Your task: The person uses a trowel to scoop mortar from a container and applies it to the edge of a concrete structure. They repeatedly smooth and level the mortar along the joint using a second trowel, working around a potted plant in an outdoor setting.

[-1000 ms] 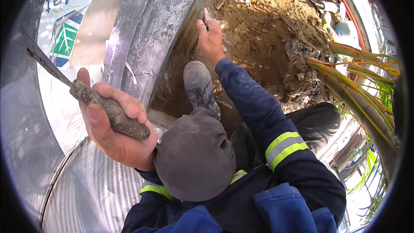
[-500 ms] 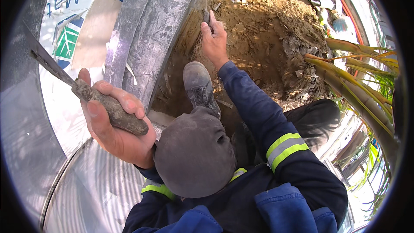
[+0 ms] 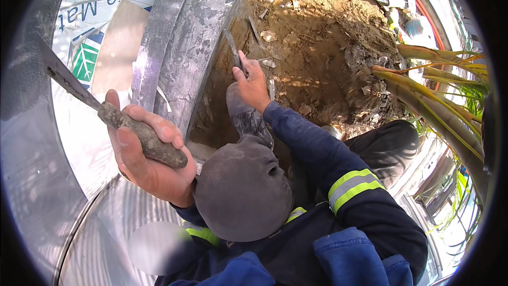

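Observation:
My left hand is closed around the grey, dirt-crusted handle of a trowel. Its thin metal blade rises to the upper left and is seen nearly edge-on. Further off, my right hand grips a narrow metal blade tool, whose handle is mostly hidden by the fingers. That blade slants up and left, close beside the side face of a long grey slab; whether it touches cannot be told. Just under the right hand is my dusty grey boot, partly covered by it.
Brown soil with rubble fills the ground right of the slab. Palm stalks lean in at the right. A printed white sheet and a beige board piece lie at the left. A dark grey rounded cloth shape blocks the lower middle.
My right hand has drawn back nearer with the narrow tool, down toward the boot, and the blade has tilted left. The left hand still holds the trowel, shifted slightly right and down.

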Demonstrator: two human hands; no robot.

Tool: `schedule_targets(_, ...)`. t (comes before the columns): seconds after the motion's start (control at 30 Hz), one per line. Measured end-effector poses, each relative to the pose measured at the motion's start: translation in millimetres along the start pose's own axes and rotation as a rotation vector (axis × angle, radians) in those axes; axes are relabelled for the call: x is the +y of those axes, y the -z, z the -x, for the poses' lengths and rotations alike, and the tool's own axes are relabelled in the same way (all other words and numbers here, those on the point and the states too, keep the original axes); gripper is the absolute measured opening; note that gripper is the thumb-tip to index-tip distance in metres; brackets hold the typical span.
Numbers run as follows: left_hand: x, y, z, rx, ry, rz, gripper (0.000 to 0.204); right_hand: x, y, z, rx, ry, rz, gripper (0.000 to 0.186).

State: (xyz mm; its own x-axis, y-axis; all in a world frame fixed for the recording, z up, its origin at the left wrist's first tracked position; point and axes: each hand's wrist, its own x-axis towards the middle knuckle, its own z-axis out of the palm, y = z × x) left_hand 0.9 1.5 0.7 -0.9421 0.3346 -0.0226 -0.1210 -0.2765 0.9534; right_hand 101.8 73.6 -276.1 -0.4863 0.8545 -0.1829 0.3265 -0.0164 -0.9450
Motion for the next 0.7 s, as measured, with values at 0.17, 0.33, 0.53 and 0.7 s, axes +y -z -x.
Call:
schedule_targets(0.17, 2, 1, 1, 0.041, -0.007, -0.006, 0.078, -14, 58, -53, 0.123, 0.039, 0.122, 0.049)
schedule_targets(0.33, 1, -1, 0, 0.035, -0.009, 0.004, 0.080, -73, 103, -119, 0.234, 0.270, 0.430, 0.042)
schedule_targets(0.53, 1, 2, -1, 0.035, 0.008, 0.054, 0.081, -92, 101, -132, 0.110, 0.194, 0.734, 0.040)
schedule_targets(0.7, 0, 4, -2, 0.028, 0.024, 0.056, 0.082, -97, 85, -99, 0.031, 0.197, 0.796, 0.040)
